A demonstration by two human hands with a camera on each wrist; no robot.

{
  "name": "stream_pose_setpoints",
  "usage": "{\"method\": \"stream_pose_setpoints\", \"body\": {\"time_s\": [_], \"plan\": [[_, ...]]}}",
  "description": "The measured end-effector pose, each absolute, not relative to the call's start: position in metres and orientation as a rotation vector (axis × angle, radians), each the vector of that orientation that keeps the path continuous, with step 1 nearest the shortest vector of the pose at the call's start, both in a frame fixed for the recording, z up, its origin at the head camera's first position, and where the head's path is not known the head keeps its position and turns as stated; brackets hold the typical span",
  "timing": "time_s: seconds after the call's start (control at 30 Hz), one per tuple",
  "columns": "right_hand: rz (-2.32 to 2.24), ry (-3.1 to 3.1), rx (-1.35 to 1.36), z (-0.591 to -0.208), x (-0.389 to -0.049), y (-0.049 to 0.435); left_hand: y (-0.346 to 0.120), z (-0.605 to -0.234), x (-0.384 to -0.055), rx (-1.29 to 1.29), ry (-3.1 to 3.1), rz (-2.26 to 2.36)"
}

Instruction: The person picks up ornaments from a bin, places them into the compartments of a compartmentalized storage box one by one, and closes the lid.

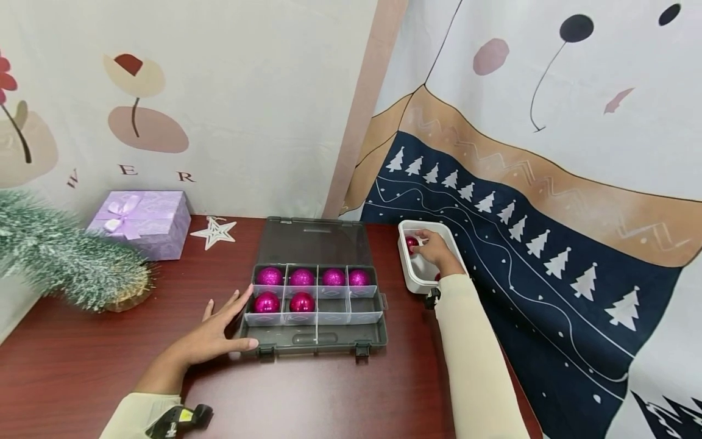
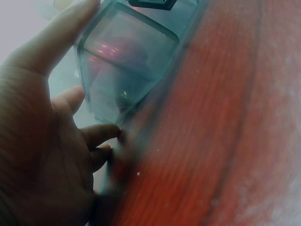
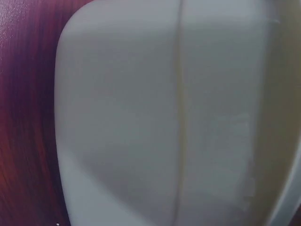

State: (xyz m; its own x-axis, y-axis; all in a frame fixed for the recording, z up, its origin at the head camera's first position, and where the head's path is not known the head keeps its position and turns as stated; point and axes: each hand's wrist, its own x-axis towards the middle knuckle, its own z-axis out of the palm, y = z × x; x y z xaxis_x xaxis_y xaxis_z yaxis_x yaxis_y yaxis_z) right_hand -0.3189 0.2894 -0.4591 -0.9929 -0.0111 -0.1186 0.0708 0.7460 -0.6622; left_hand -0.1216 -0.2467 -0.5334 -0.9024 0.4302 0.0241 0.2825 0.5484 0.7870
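Observation:
A grey transparent compartment box point(image 1: 351, 336) lies on the table with its lid point(image 1: 315, 242) folded back. Glittery magenta balls point(image 1: 301, 277) fill its back row of compartments. Two shiny magenta balls point(image 1: 302, 302) sit in the left part of the row in front. My left hand point(image 1: 216, 332) rests against the box's left side, fingers spread, thumb at the front corner. To the right, my right hand point(image 1: 436, 251) reaches into a white bin point(image 1: 407, 268), thumb and fingertips pinching a red ball point(image 1: 411, 242). Only the bin's pale wall point(image 3: 117, 94) fills most of the right wrist view.
A purple gift box point(image 1: 148, 222) and a white star ornament point(image 1: 214, 233) stand at the back left. A frosted small tree point(image 1: 66, 256) on a wooden base leans in at the left. Printed cloth point(image 1: 482, 225) hangs close along the bin's right side.

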Motion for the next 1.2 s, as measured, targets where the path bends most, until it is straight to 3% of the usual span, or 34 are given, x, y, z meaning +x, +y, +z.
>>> {"method": "stream_pose_setpoints", "body": {"time_s": [1.2], "plan": [[-1.372,2.613,0.214,-0.475,-0.322,0.297,-0.245,-0.533,-0.120,0.622,2.626,1.294]]}}
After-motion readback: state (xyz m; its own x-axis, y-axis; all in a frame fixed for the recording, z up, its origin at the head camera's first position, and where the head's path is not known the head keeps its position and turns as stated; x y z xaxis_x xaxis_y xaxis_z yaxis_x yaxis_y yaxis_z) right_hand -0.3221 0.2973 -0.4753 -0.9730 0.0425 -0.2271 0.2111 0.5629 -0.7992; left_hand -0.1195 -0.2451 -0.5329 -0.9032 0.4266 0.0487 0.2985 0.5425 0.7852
